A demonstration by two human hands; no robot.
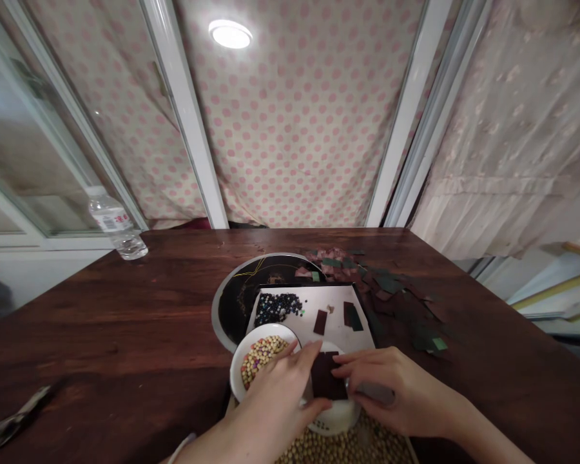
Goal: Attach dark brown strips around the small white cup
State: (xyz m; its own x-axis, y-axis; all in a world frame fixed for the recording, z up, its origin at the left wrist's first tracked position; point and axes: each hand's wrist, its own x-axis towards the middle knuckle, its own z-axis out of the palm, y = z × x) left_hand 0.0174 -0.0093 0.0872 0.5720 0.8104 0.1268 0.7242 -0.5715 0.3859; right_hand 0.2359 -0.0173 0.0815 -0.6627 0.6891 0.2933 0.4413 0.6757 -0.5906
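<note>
So the dark square (326, 381) is already over the white cup (341, 420), between spread-apart left fingers (313, 352) and right fingers (355, 361) (can't tell if they're clamped), but three strips (320, 321) lie loose beyond both.

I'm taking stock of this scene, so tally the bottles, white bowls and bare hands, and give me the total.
Bottles: 1, the clear bottle
White bowls: 2, the bead bowl and the lower bowl by the dark sheet
Bare hands: 2, the left hand and right hand
Total: 5
</note>
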